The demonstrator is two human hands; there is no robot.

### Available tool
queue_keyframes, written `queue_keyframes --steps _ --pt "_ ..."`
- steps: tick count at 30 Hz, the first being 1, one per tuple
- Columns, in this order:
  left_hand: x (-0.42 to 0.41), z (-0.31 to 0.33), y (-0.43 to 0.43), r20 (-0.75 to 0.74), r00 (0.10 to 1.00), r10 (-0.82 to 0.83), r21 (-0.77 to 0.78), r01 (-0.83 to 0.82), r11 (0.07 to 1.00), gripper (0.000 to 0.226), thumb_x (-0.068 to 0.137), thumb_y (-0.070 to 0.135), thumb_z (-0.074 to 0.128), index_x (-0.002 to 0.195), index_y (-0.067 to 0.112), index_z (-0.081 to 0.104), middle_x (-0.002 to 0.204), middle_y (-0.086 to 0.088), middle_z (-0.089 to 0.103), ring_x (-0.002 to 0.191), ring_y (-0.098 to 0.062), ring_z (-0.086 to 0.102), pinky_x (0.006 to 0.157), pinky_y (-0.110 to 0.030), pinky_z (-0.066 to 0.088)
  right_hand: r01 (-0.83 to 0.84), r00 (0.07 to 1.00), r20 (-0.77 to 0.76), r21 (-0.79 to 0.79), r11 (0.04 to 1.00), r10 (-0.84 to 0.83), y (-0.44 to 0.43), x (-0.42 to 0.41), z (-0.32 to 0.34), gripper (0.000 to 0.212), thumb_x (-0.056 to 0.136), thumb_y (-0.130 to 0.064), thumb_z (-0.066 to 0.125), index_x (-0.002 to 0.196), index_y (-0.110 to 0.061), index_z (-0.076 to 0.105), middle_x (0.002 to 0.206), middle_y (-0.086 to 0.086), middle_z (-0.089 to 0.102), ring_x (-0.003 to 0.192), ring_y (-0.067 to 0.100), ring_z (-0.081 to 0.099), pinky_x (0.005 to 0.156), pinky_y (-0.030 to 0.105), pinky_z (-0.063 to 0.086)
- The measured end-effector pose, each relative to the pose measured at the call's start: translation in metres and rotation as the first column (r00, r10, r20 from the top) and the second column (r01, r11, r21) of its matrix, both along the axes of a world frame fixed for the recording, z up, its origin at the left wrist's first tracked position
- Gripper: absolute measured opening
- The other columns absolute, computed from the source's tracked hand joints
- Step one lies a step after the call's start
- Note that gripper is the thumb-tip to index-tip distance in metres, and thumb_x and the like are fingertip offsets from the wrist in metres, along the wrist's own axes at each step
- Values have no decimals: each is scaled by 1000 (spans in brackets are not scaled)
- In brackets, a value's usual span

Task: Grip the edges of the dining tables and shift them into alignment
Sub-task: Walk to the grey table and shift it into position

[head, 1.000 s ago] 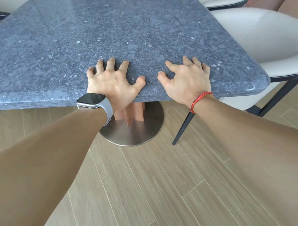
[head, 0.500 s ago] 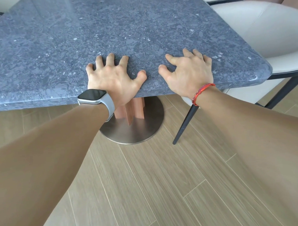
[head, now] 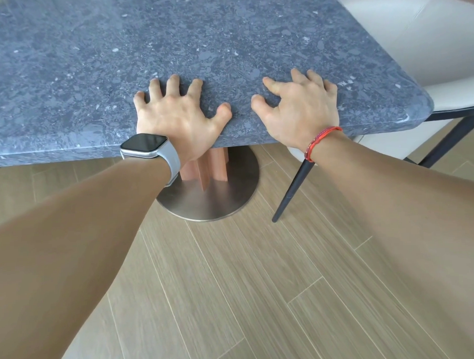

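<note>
Closest to me, my two bare forearms reach out over the wood-plank floor [head: 235, 301]. On my left wrist sits a watch [head: 144, 145] with a dark face and a grey strap; round my right wrist is a red bracelet [head: 322, 141].

Just past them, my left hand [head: 176, 111] and my right hand [head: 300, 106] lie side by side on the near edge of the dining table [head: 197, 40]. Both are spread wide, fingers apart and slightly bent, fingertips on the stone top, thumbs pointing toward each other with a gap between them. The heels of my palms hang over the edge; neither hand wraps under it.

Below the edge, between my wrists, a reddish wooden column [head: 213, 166] stands on a round metal base [head: 212, 202]. To its right a thin black chair leg [head: 293, 187] slants down to the floor.

The speckled grey-blue tabletop stretches away from me, its rounded corner at right. Beyond that corner sits a cream chair [head: 414, 44], tucked close against the table's right side.
</note>
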State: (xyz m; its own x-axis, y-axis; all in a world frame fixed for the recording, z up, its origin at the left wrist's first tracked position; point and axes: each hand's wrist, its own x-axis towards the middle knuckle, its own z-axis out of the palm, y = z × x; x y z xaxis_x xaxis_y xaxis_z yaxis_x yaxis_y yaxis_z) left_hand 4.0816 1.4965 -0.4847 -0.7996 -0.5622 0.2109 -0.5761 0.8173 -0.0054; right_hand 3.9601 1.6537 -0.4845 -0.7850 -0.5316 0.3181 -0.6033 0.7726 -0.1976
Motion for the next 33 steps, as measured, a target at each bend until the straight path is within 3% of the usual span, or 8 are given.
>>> queue_keyframes --steps 8,19,33 --pt "2 0 2 14 1000 -10 42 10 999 88 87 80 15 155 28 35 163 -13 33 151 -42 22 118 -62 20 19 1000 5 25 999 -19 2 -1 -4 61 90 -68 36 143 -41 52 156 12 43 148 36 29 121 54 17" --pt "5 5 2 102 994 -36 148 21 989 88 91 79 16 162 27 19 171 -15 13 156 -45 5 123 -64 5 23 1000 -5 -13 1000 -23 2 -1 -5 62 87 -67 40 137 -36 57 151 11 47 144 36 35 118 56 24" --pt "5 12 1 117 993 -29 218 3 976 86 92 80 25 162 31 19 172 -12 11 157 -41 2 125 -61 2 18 1000 -7 -29 999 -18 4 -3 -10 61 87 -66 43 136 -34 60 150 14 48 143 40 36 117 58 24"
